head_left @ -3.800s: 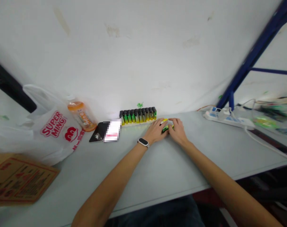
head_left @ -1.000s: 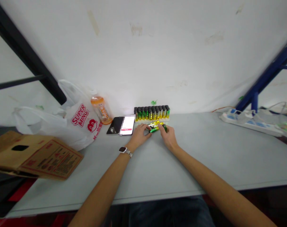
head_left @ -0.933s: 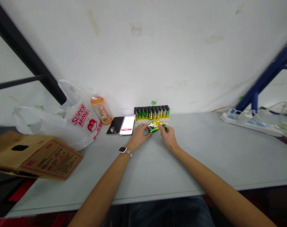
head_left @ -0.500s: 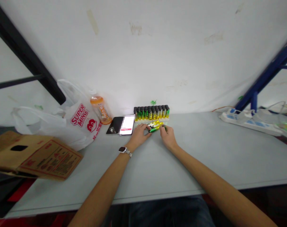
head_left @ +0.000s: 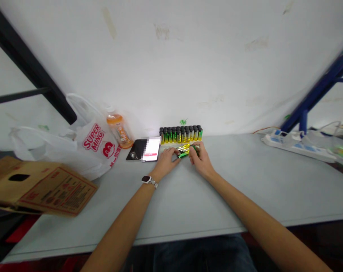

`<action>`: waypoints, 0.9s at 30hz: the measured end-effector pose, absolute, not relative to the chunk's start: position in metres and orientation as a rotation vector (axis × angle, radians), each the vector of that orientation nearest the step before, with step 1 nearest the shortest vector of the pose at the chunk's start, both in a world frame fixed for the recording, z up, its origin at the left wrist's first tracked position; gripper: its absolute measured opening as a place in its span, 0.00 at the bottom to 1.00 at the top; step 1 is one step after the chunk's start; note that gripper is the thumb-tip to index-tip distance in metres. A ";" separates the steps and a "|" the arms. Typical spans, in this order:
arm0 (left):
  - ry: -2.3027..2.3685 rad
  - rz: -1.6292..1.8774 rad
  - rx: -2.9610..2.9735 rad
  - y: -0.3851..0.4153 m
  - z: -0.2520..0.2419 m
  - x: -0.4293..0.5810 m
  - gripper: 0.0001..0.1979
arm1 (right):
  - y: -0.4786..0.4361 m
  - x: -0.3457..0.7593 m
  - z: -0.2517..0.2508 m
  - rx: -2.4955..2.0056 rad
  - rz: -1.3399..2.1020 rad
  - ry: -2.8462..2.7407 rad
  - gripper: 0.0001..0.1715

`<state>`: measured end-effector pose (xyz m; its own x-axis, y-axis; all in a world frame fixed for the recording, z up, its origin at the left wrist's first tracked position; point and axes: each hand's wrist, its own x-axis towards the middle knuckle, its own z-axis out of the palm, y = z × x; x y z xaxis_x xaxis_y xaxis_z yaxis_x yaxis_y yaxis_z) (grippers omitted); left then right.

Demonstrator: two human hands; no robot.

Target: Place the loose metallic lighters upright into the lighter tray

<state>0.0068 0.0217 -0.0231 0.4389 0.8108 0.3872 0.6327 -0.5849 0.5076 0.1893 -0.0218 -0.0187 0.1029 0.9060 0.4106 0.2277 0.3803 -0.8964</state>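
Several green and yellow batteries [head_left: 184, 149] lie in a small group on the grey table [head_left: 179, 204], between my hands. My left hand [head_left: 167, 162] has its fingers curled against the group's left end. On the right side, my right hand [head_left: 200, 158] is closed on a green battery [head_left: 196, 150], partly hidden by its fingers. Behind the hands, upright batteries with dark tops [head_left: 181, 134] stand in packed rows near the wall.
A folding phone [head_left: 144, 149] lies left of the batteries. Further left are an orange bottle [head_left: 120, 130], a white plastic bag [head_left: 86, 151] and a cardboard box [head_left: 56, 189]. A white power strip [head_left: 298, 145] lies at the right.
My right hand has moved slightly forward, and its fingers now reach over the right end of the lying batteries. My left hand has stayed nearly still.
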 end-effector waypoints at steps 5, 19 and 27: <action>1.283 0.835 2.455 0.020 -0.021 0.009 0.10 | -0.004 0.217 -0.009 -1.121 0.412 -1.551 0.16; 1.248 0.816 2.462 0.019 -0.020 0.009 0.08 | 0.064 0.250 0.018 -1.188 0.334 -1.724 0.13; 1.252 0.812 2.478 0.019 -0.020 0.009 0.08 | 0.072 0.251 0.017 -1.232 0.228 -1.877 0.11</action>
<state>0.0095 0.0188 -0.0196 0.4758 0.7993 0.3671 0.6612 -0.6003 0.4500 0.2513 0.0719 0.0170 -0.1467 0.8195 0.5539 0.6634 0.4969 -0.5594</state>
